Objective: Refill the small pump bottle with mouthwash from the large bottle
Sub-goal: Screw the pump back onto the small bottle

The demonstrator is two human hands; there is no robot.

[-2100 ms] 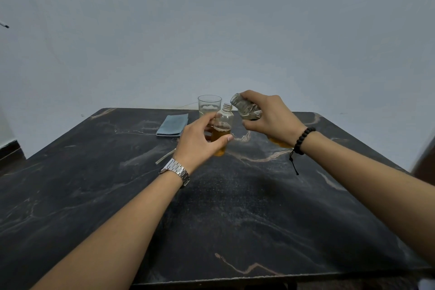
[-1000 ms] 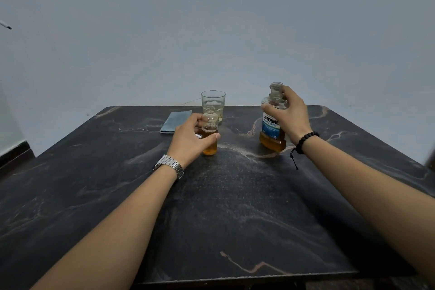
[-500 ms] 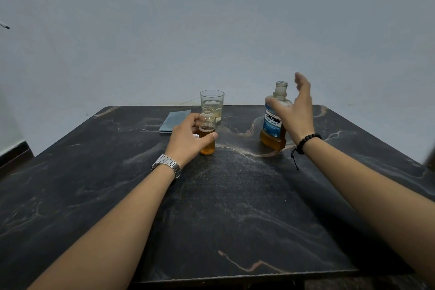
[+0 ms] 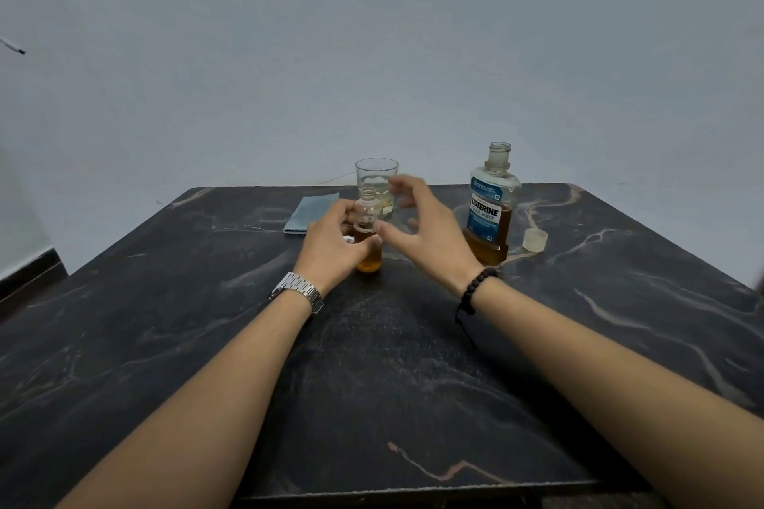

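Observation:
The small clear bottle [image 4: 367, 215] stands upright on the dark marble table [image 4: 372, 384], uncapped and partly filled with amber liquid. My left hand [image 4: 330, 244] is wrapped around its lower half. The large mouthwash bottle [image 4: 490, 207], blue label, no cap, amber liquid low inside, stands alone at the right. My right hand [image 4: 426, 231] hovers empty with fingers spread, just right of the small bottle and apart from the large one.
A clear drinking glass [image 4: 376, 178] stands right behind the small bottle. A folded blue cloth [image 4: 310, 215] lies at the back left. A pale cap [image 4: 535, 240] rests to the right of the large bottle. A wall rises behind the table.
My right hand stopped pouring, set the large bottle upright on the table, let go of it and moved left toward the small bottle. My left hand kept holding the small bottle.

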